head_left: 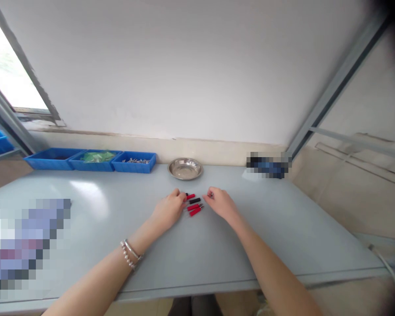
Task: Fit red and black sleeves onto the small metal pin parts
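Several slim red and black pieces, some with thin metal tips, lie in a small group on the grey table point(197, 259). Among them are a black piece point(195, 201) and a red piece point(195, 212). My left hand point(171, 208) is at the left side of the group, its fingers curled closed against the far pieces. What its fingertips hold, if anything, is hidden. Just right of the group, my right hand point(221, 202) has thumb and fingers pinched together. A tiny dark spot shows at that pinch, too small to name.
A round metal dish point(185, 177) stands beyond my hands near the wall. To its left are three blue bins, one with metal parts point(136, 161), one with green plastic bags point(97, 157). Blurred-out items lie at the left and back right. Metal posts flank the table.
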A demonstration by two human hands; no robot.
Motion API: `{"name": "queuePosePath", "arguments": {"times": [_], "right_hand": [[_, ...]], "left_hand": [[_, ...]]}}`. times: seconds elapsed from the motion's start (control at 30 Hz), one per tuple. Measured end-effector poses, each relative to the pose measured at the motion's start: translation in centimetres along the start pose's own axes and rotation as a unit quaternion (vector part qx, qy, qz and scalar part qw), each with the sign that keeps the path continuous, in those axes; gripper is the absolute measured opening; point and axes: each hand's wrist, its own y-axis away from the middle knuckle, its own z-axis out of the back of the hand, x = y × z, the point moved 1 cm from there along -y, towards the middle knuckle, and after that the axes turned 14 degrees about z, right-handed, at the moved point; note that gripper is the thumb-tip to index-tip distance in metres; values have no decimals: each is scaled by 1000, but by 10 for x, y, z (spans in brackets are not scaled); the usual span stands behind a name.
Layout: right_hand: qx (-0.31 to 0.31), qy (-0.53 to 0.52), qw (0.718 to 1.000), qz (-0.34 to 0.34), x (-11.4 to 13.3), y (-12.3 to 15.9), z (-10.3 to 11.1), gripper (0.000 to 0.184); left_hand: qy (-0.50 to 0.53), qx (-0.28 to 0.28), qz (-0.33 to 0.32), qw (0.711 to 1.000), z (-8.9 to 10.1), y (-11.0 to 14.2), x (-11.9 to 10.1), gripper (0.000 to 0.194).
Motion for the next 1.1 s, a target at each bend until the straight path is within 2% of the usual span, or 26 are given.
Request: {"name": "queuePosePath", "arguments": {"times": [0.37, 0.73, 1.1], "right_hand": [[-33, -59, 998, 19, 5, 0, 3, 15], [-90, -206, 974, 39, 4, -4, 3, 16], [-64, -258, 964, 30, 3, -5, -1, 16]], "left_hand": [[15, 14, 0, 1000, 3, 0, 0, 18], [22, 22, 14, 999, 4, 0, -1, 19], [33, 13, 8, 999, -1, -3, 3, 17]]}}
